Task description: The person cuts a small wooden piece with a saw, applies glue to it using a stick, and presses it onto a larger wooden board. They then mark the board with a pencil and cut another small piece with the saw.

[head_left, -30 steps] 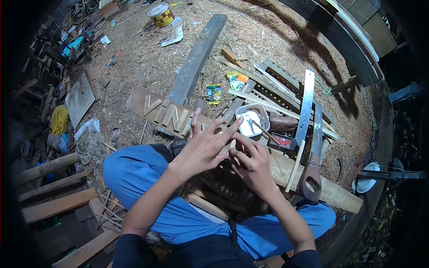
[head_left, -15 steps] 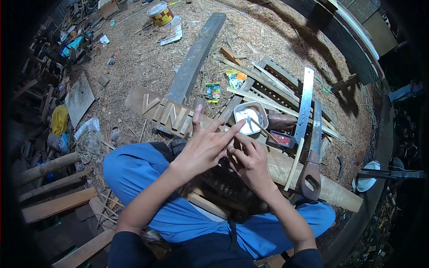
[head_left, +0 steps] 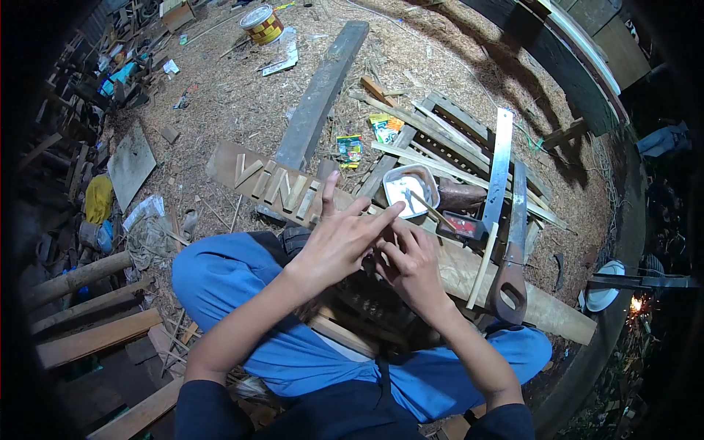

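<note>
While sitting cross-legged in blue trousers (head_left: 235,282) and dark sleeves (head_left: 213,411), reaching both bare forearms forward and inward, elbows bent. Holding the left hand (head_left: 339,238) back upward, fingers spread, the outermost raised and the index stretched toward the upper right. Holding the right hand (head_left: 416,265) close against it, fingers curled inward, fingertips meeting or overlapping beneath the left index. Cannot tell whether gripping anything small there, with the fingertips partly hidden.

Just beyond the hands, running from upper left to lower right, a long wooden board (head_left: 557,319); on its left end, short wooden strips (head_left: 282,187), some parallel, some slanted. Across its right part, a thin pale stick (head_left: 482,268) and a saw (head_left: 515,238), handle nearest.

Past the board, a white tub (head_left: 425,178) of white paste (head_left: 400,189), with a brown stick (head_left: 434,210) leaning out; near it, a small black box (head_left: 477,229) and a metal straightedge (head_left: 499,165). Farther, bright packets (head_left: 350,150) and a grey plank (head_left: 323,99). Farthest, on shavings-strewn ground (head_left: 220,95), a red-and-yellow bucket (head_left: 264,28).
</note>
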